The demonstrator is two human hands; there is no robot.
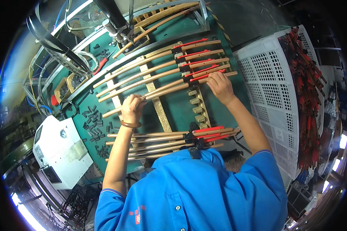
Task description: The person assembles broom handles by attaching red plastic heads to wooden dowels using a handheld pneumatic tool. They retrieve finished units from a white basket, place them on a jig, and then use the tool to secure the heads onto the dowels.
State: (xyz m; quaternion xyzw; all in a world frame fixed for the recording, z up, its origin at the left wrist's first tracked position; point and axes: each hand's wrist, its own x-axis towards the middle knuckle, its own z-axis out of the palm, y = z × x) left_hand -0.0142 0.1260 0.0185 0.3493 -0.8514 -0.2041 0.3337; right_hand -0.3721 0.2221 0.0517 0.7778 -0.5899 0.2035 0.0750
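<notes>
My left hand (133,107) grips a long copper tube (165,89) near its left part. Farther right on the same tube, my right hand (219,85) presses where a red sleeve (208,76) covers it. This tube is the nearest of several copper tubes with red sleeves (192,57) that lie side by side across a wooden rack (158,106) on the green table (177,107). A second bundle of the same tubes (169,140) lies close to my chest.
A white perforated crate (273,88) at the right holds many red-sleeved tubes (306,96). A white machine box (59,150) stands at the lower left. Small black clips (92,121) are scattered on the table. Red-handled pliers (100,64) and cables lie at the back left.
</notes>
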